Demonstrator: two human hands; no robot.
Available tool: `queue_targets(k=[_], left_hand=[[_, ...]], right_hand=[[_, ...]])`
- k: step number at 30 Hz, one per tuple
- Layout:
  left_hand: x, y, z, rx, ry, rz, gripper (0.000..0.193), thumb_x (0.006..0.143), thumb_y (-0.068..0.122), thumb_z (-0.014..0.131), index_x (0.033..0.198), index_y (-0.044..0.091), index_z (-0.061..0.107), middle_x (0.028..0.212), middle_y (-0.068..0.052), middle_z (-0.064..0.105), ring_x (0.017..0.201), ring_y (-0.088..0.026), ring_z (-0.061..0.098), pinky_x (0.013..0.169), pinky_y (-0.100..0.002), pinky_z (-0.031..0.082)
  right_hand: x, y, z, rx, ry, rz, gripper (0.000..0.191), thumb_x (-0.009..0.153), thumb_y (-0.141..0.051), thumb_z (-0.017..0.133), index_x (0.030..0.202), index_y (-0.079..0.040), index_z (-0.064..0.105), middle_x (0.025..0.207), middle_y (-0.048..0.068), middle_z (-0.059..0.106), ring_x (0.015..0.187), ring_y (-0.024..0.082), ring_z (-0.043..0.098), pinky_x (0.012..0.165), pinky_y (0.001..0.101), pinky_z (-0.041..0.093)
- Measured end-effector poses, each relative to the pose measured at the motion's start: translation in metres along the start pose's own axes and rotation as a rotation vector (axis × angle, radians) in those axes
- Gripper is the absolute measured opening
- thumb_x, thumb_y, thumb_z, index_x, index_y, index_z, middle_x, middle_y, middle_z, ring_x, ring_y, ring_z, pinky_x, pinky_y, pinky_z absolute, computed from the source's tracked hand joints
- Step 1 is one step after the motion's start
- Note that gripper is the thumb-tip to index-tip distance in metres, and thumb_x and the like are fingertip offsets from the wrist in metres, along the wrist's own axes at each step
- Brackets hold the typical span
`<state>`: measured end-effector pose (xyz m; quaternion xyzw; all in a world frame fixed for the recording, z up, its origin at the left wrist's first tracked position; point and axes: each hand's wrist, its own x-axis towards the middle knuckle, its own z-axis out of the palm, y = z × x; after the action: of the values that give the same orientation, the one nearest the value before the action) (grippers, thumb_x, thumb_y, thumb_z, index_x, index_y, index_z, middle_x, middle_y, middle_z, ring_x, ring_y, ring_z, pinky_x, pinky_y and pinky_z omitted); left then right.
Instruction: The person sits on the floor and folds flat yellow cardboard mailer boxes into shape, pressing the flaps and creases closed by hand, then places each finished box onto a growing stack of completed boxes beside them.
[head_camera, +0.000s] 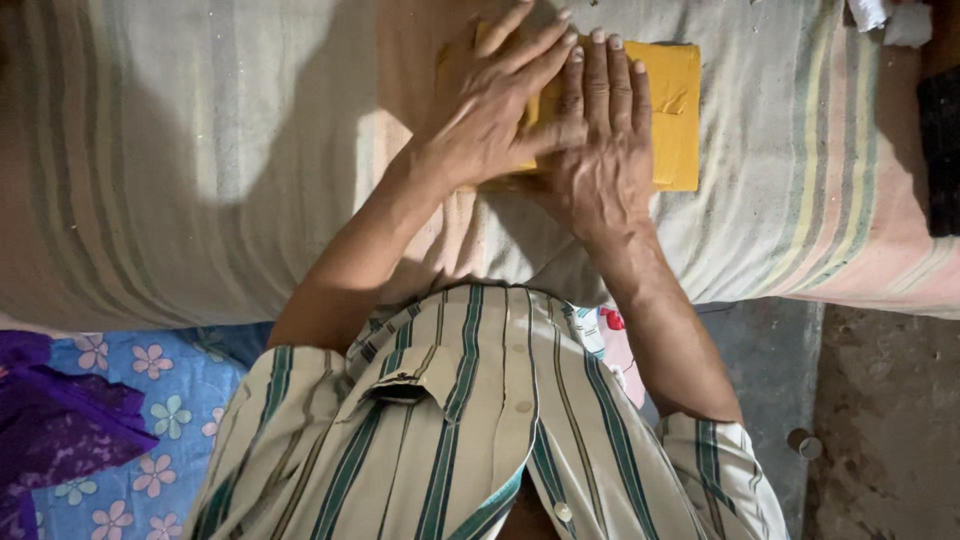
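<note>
Both hands lay flat, fingers spread, pressing a folded yellow cloth (672, 110) on the striped sheet (200, 150): left hand (490, 110) over its left part, right hand (600, 140) just beside, thumbs overlapping. Nothing pinched. Purple fabric (60, 420) and a blue floral cloth (150, 400) sat bottom left, well apart from the hands.

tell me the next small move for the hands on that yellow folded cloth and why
Probably slide both palms outward to smooth it: the left hand and right hand lie flat and overlapping on the yellow folded cloth, which shows a crease near its right side on the striped sheet.
</note>
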<state>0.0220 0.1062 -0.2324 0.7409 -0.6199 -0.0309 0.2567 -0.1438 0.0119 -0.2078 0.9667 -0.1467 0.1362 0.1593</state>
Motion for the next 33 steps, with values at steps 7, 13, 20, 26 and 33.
queue_targets(k=[7, 13, 20, 26, 33], left_hand=[[-0.050, 0.003, -0.012, 0.134, -0.018, 0.077, 0.128, 0.073, 0.056, 0.090, 0.172, 0.005, 0.028, 0.180, -0.011, 0.019, 0.166, -0.030, 0.012, 0.140, -0.050, 0.017], [-0.058, 0.015, 0.008, 0.259, 0.008, -0.020, 0.115, 0.074, 0.047, 0.088, 0.162, -0.002, 0.032, 0.169, -0.019, 0.024, 0.157, -0.036, 0.018, 0.127, -0.063, 0.016], [-0.053, 0.033, 0.042, 0.554, 0.350, 0.078, 0.048, 0.116, 0.014, 0.055, 0.155, -0.004, 0.035, 0.166, -0.025, 0.034, 0.158, -0.038, 0.030, 0.134, -0.061, 0.016], [-0.068, 0.008, 0.025, 0.688, 0.333, 0.183, 0.048, 0.118, 0.019, 0.056, 0.156, -0.003, 0.035, 0.163, -0.027, 0.035, 0.157, -0.041, 0.030, 0.132, -0.062, 0.019], [-0.061, 0.012, 0.015, 0.252, 0.320, 0.108, 0.089, 0.096, 0.069, 0.052, 0.149, -0.003, 0.048, 0.153, -0.024, 0.044, 0.140, -0.042, 0.044, 0.118, -0.056, 0.036]], right_hand=[[-0.035, 0.032, -0.010, 0.279, -0.034, 0.113, 0.127, 0.062, -0.046, 0.098, 0.162, 0.008, 0.041, 0.168, 0.027, 0.038, 0.158, 0.039, 0.030, 0.131, 0.0531, 0.021], [-0.045, 0.027, -0.019, 0.197, 0.022, 0.165, 0.116, 0.068, -0.043, 0.097, 0.157, 0.010, 0.043, 0.164, 0.027, 0.040, 0.153, 0.047, 0.028, 0.123, 0.0687, 0.017], [-0.040, -0.009, 0.026, 0.025, 0.259, 0.153, 0.043, 0.109, -0.011, 0.054, 0.151, -0.007, 0.051, 0.152, 0.017, 0.056, 0.146, 0.039, 0.046, 0.126, 0.0670, 0.017], [-0.061, 0.018, 0.026, -0.048, 0.346, 0.074, 0.044, 0.111, -0.012, 0.055, 0.154, -0.010, 0.047, 0.149, 0.019, 0.055, 0.145, 0.038, 0.048, 0.125, 0.0700, 0.017], [-0.062, 0.013, 0.005, 0.286, 0.306, 0.142, 0.073, 0.104, -0.066, 0.060, 0.145, -0.006, 0.052, 0.148, 0.024, 0.043, 0.140, 0.042, 0.041, 0.117, 0.0671, 0.031]])
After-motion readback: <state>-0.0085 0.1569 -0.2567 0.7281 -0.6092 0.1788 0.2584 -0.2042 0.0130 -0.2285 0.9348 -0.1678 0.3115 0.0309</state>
